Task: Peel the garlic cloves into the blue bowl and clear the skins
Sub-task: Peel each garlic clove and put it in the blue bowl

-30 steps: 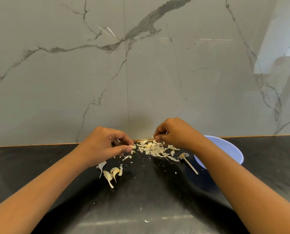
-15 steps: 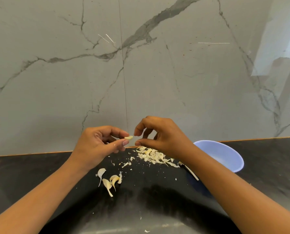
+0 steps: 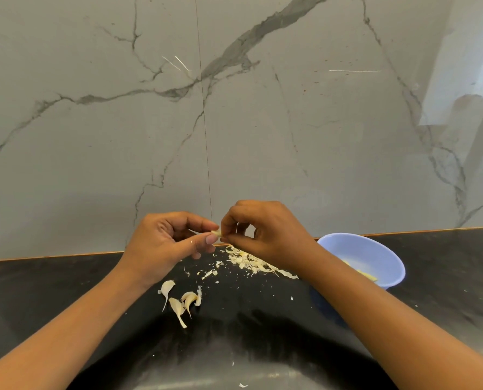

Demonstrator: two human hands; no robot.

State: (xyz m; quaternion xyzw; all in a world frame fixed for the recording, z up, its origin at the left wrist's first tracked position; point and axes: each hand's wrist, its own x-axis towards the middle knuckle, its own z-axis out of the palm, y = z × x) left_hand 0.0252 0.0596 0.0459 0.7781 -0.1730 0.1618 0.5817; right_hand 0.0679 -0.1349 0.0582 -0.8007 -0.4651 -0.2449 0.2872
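Observation:
My left hand [image 3: 165,243] pinches a small pale garlic clove [image 3: 216,233] between thumb and forefinger, held above the black counter. My right hand [image 3: 265,232] meets it from the right, thumb and forefinger pinching the clove's other end. Below the hands lies a pile of papery garlic skins [image 3: 251,261]. Three unpeeled cloves [image 3: 182,301] lie on the counter under my left wrist. The blue bowl [image 3: 375,250] stands to the right, partly behind my right forearm, with pale peeled pieces inside.
The black counter [image 3: 65,291] runs back to a grey marble wall [image 3: 234,122]. Small skin flakes [image 3: 209,273] are scattered around the pile, and a few more lie near the front edge.
Both hands have risen from the skin pile on the counter. The left hand brought a clove up, and the right hand's fingers have closed onto it.

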